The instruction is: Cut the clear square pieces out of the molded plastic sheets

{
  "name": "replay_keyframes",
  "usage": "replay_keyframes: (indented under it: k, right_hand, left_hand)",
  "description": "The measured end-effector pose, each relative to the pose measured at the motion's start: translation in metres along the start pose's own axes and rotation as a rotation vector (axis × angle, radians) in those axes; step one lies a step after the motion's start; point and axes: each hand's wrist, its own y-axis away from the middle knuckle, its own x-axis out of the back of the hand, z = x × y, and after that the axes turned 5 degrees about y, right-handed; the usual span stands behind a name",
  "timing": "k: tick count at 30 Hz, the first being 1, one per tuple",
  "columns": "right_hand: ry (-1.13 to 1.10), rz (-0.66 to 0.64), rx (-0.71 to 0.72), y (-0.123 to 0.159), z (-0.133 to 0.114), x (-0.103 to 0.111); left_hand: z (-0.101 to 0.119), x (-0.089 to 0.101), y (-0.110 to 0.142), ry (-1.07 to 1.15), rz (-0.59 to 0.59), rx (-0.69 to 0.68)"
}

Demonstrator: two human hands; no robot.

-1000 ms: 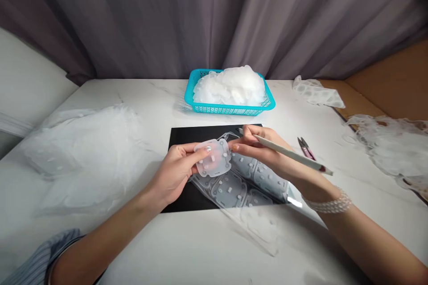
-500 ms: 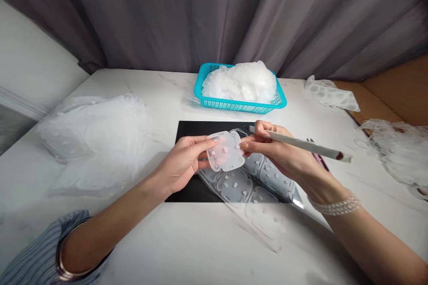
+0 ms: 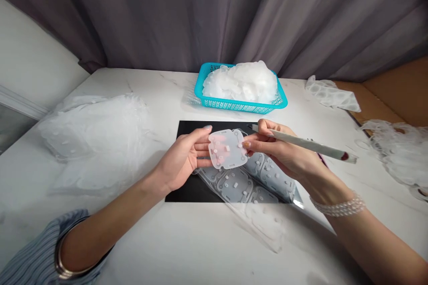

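A translucent, rounded-square plastic piece (image 3: 230,153) with small raised pegs and slots is held up in front of me. My right hand (image 3: 279,147) pinches its right edge between thumb and finger. The same hand also grips a slim tool with a long pale handle (image 3: 310,146), which looks like a craft knife; its dark tip points left. Behind the piece's left side lie the fingers of my left hand (image 3: 183,156), outstretched, with the thumb lifted off. Below both hands, a sheet of joined plastic pieces (image 3: 236,185) lies partly over a black mat (image 3: 187,191).
A turquoise basket (image 3: 240,106) heaped with white translucent pieces (image 3: 247,82) stands at the back. On the left lies a pile of plastic sheets (image 3: 96,138). Trimmed plastic webbing (image 3: 401,151) lies at right, with another scrap (image 3: 332,93) beside a cardboard box (image 3: 397,80).
My left thumb has lifted off the plastic piece and the left fingers have straightened. The piece has shifted slightly right, still pinched in my right hand.
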Motion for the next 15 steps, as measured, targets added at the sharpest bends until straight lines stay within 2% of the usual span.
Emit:
replay_keyframes:
  k: [6,9,12,15]
  right_hand:
    - [0.021,-0.012,0.002,0.004,0.001,-0.006]
    - [0.156,0.070,0.073,-0.004,-0.002,0.001]
    - [0.323,0.232,0.254,-0.037,-0.013,0.012]
    - [0.461,0.349,0.406,-0.094,-0.025,0.017]
  left_hand:
    - [-0.007,0.001,0.000,-0.181,-0.096,-0.044]
    - [-0.006,0.004,-0.002,-0.198,-0.055,-0.068]
    - [-0.003,0.007,-0.004,-0.217,0.056,-0.122]
    - [-0.002,0.009,-0.004,-0.283,0.079,-0.166]
